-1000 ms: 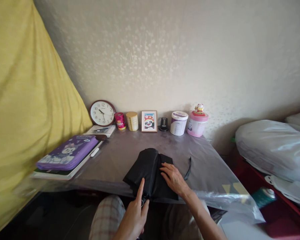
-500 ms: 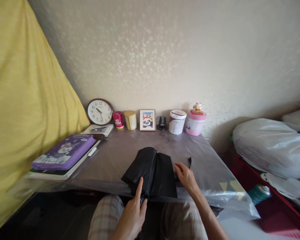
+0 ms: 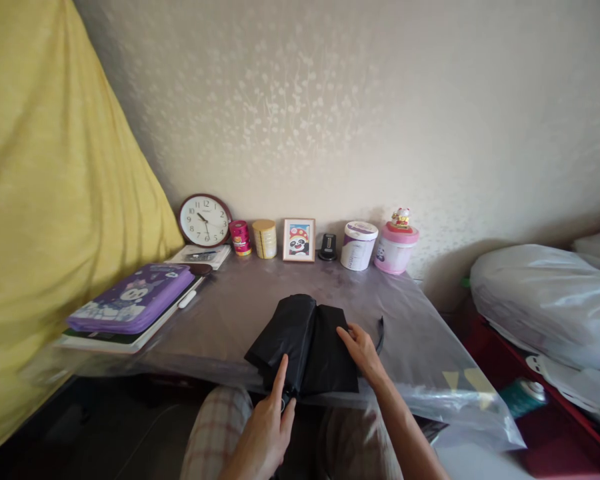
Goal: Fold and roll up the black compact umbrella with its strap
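Note:
A black folding umbrella (image 3: 300,333) lies at the front edge of the table, its fabric panels loose and spread to both sides. My left hand (image 3: 267,427) is closed around its handle end, with the index finger stretched along the fabric; most of the handle is hidden in the grip. My right hand (image 3: 360,350) holds the outer edge of the right-hand fabric panel, thumb and fingers pressed together on it. A thin black strap (image 3: 381,333) sticks out on the table just right of that hand.
Along the wall stand a clock (image 3: 205,221), a pink can (image 3: 241,238), a yellow-lidded tub (image 3: 265,239), a panda picture frame (image 3: 299,240) and two white-and-coloured tubs. A purple case (image 3: 133,298) lies on books at left. A red box (image 3: 563,427) stands at right.
My right hand has moved left from beside the umbrella onto the edge of its right panel. My left hand stays on the handle. The view has shifted slightly.

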{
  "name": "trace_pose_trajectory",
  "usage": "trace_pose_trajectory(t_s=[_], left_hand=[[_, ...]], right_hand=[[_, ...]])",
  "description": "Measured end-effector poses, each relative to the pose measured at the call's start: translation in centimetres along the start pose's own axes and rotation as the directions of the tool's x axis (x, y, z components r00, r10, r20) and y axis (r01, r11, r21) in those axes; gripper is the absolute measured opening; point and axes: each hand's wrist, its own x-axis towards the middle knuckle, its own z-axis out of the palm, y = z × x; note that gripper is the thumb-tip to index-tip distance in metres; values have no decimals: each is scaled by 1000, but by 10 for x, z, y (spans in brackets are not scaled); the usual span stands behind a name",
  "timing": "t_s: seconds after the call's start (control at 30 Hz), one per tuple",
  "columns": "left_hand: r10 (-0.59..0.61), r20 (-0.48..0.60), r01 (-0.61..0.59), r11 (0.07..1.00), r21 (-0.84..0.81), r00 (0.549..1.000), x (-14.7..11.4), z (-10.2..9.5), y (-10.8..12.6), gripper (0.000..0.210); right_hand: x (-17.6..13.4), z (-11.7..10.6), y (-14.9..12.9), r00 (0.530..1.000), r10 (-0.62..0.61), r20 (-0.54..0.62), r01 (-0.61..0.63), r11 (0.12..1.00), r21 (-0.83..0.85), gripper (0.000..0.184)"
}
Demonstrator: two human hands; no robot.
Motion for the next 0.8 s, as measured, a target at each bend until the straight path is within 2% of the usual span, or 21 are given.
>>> trace_pose_trajectory(t_s=[0.13,0.33,0.57,0.8], left_hand=[[37,-31,-36,999,26,999,0,2,-3,59],[70,-38,-69,997,24,997,0,2,-5,59],[32,-3,-32,998,-48,999,1,2,-4,62],[22,-10,-23,993,-114,1000,2,3,-4,62]], right_hand=[[-1,-1,-7,997,-13,74,-1,983,185,49],[-1,4,-36,987,-38,155,-29,911,411,48],[3,22,-66,983,-24,182,-63,887,458,55],[7,54,-85,978,-33,205,-62,896,440,51]])
